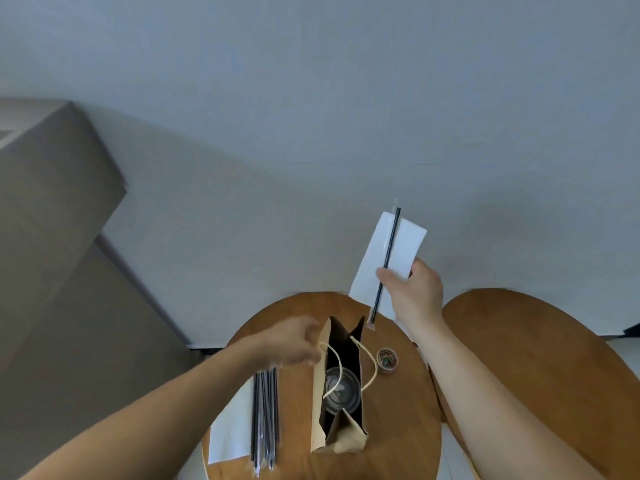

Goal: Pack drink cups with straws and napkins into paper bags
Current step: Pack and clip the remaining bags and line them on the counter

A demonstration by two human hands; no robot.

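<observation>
1. Our right hand (414, 289) is raised at 1 o'clock from the paper bag (318, 410). It pinches a white napkin (408, 244) and a black straw (391, 237) together, thumb across both.
2. The straw's long axis runs from 1 o'clock down to 7 o'clock. Its lower end hangs just beside the bag's far rim.
3. The bag stands open on a round wooden table (398, 427), with a lidded drink cup (341, 389) inside, toward the near end.
4. From the right hand, the bag's mouth lies at 7 o'clock, along the straw's own line. The free gap lies beyond the cup's lid.
5. Our left hand (294, 341) sits at the bag's 9 o'clock rim with fingers curled. It is blurred, so we cannot tell whether it grips.
6. We judge the right hand only needs to slide its load down that axis.
</observation>
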